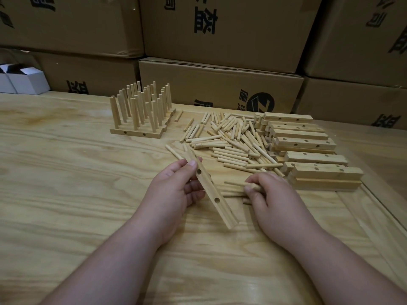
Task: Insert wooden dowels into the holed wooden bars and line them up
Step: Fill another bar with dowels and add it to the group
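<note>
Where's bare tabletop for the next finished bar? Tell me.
Bare table lies left of the left hand, in front of the finished bars. Crowded: the loose dowels and stacked empty bars on the right, beyond the right hand.

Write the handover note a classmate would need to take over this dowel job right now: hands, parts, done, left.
Left hand holds a holed bar tilted above the table, no dowels in it.
Right hand grips a dowel in its fingers.
Done: finished bars with upright dowels lined up at far left.
Left: loose dowel pile and stacked empty bars at right.
</note>
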A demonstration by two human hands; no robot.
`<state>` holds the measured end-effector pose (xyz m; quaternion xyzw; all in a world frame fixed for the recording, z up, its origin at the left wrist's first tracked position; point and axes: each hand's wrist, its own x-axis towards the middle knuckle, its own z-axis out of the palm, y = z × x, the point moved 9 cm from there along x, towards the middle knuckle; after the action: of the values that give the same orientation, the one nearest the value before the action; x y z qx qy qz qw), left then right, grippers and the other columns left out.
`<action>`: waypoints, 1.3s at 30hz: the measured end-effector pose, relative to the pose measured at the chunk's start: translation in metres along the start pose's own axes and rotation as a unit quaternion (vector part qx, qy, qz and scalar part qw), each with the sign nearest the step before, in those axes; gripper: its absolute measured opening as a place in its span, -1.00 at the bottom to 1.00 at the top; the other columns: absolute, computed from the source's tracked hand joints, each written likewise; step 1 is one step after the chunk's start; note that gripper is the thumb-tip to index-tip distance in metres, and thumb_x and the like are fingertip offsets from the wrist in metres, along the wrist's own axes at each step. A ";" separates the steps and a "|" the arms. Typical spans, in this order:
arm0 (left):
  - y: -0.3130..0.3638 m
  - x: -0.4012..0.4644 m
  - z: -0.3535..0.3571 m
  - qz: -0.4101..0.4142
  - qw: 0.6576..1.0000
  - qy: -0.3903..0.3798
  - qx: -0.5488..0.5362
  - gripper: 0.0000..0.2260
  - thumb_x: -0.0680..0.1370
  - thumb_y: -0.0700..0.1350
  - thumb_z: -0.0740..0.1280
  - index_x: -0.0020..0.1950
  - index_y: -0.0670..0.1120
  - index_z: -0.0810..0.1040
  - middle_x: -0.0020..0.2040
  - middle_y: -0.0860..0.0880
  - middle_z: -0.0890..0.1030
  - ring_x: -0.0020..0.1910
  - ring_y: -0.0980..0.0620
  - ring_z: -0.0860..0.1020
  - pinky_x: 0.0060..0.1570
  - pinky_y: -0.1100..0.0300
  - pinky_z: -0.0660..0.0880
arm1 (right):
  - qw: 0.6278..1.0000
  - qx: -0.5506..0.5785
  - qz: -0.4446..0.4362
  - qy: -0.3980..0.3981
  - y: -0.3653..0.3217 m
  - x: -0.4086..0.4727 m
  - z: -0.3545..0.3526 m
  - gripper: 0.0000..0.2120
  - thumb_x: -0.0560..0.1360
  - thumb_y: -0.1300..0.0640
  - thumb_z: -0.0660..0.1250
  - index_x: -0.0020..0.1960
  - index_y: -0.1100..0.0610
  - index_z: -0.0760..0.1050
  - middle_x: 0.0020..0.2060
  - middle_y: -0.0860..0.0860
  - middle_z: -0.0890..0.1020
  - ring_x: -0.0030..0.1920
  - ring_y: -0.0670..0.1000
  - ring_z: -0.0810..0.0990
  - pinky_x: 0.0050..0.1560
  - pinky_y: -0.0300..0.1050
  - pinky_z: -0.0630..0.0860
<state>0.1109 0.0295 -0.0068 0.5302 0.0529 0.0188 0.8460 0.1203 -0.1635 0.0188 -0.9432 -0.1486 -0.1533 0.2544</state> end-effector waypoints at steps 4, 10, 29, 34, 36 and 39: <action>0.000 -0.001 0.000 -0.004 1.000 0.002 0.005 -0.79 0.66 -0.10 0.25 0.16 -0.09 0.66 -0.24 -0.03 0.68 -0.29 0.08 0.62 -0.21 0.16 0.59 | 0.994 0.070 0.006 0.088 0.003 -0.002 -0.018 -0.85 0.59 0.00 0.30 0.12 -0.05 0.59 -0.13 -0.32 0.54 -0.10 -0.24 0.49 -0.11 -0.45 0.30; 0.000 -0.006 -0.002 0.005 0.996 0.003 0.083 -0.74 0.67 0.04 0.24 0.04 0.06 0.74 -0.30 0.01 0.63 -0.34 0.15 0.58 -0.36 0.30 0.51 | 0.974 0.153 -0.073 0.150 -0.020 -0.010 -0.032 -0.81 0.60 -0.02 0.30 0.14 -0.04 0.62 -0.12 -0.35 0.60 0.00 -0.31 0.54 -0.04 -0.53 0.36; 0.008 -0.015 0.006 0.033 0.979 -0.018 0.202 -0.70 0.61 0.14 0.29 -0.19 0.03 0.68 -0.30 0.02 0.64 -0.35 0.14 0.55 -0.33 0.30 0.47 | 0.965 0.162 -0.153 0.138 -0.039 -0.017 -0.031 -0.80 0.54 0.12 0.36 0.13 0.10 0.66 -0.05 -0.15 0.66 0.03 -0.25 0.60 0.00 -0.44 0.44; 0.007 -0.014 0.009 0.039 0.975 -0.034 0.218 -0.72 0.59 0.17 0.30 -0.16 0.07 0.70 -0.32 0.02 0.65 -0.38 0.14 0.53 -0.34 0.29 0.49 | 0.971 0.156 -0.130 0.122 -0.036 -0.015 -0.025 -0.83 0.54 0.05 0.38 0.07 0.07 0.67 -0.13 -0.14 0.63 -0.07 -0.16 0.59 -0.10 -0.32 0.50; 0.007 -0.016 0.012 0.047 0.972 -0.046 0.225 -0.74 0.51 0.24 0.32 -0.17 0.14 0.71 -0.33 0.02 0.66 -0.40 0.18 0.53 -0.37 0.31 0.48 | 0.972 0.159 -0.121 0.121 -0.035 -0.014 -0.025 -0.82 0.54 0.02 0.39 0.05 0.08 0.67 -0.16 -0.12 0.63 -0.11 -0.12 0.60 -0.14 -0.20 0.53; 0.006 -0.016 0.012 0.052 0.970 -0.052 0.230 -0.70 0.42 0.30 0.31 -0.09 0.18 0.74 -0.34 0.02 0.66 -0.38 0.19 0.53 -0.36 0.31 0.46 | 0.975 0.136 -0.131 0.121 -0.037 -0.015 -0.027 -0.83 0.54 0.02 0.38 0.04 0.06 0.68 -0.27 -0.09 0.57 -0.22 -0.11 0.54 -0.24 -0.16 0.47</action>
<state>0.0964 0.0203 0.0049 0.7131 -0.0161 0.0224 0.7005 0.0879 -0.1504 0.0519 -0.8466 -0.2585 -0.2768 0.3739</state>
